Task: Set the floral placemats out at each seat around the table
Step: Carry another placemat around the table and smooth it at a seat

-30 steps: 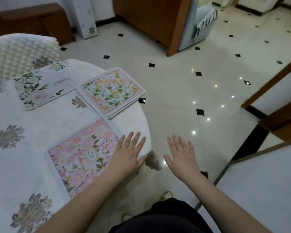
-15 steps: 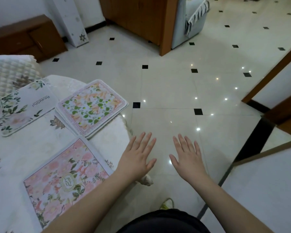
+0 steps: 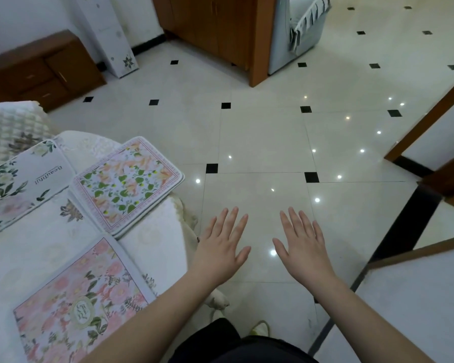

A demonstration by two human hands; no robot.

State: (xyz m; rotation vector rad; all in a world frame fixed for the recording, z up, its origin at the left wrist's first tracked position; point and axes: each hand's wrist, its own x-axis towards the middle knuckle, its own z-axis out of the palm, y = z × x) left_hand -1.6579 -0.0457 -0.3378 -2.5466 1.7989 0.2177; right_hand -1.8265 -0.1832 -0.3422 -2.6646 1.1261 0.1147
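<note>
Two hands out flat, palms down, holding nothing: left hand [image 3: 222, 247] and right hand [image 3: 303, 246], fingers straight and slightly spread, both over bare floor tiles [image 3: 260, 142] past the table edge. Ahead of the fingertips: cream tiles with black diamond insets and light reflections, then a wooden cabinet [image 3: 220, 30] and a grey-covered seat [image 3: 299, 30] further off. Far left of the fingers, a low brown drawer unit [image 3: 37, 72] and a tall white floral box [image 3: 108, 35] against the wall; a quilted chair back [image 3: 8, 124] sits behind the table. Right of the right hand, a dark floor strip [image 3: 404, 226] and wooden door trim [image 3: 425, 121]. Table [image 3: 147, 237] with a white embroidered cloth lies left of the left hand. Pink floral placemat [image 3: 71, 305] lies flat near the left forearm, round emblem in its centre. Beyond it, a stack of placemats [image 3: 127, 186], top one with orange-green flowers and a pink border, overhangs the table edge left of the left fingertips. A white placemat [image 3: 21, 184] printed "Beautiful", with green leaves, lies just beside the stack, further left.
</note>
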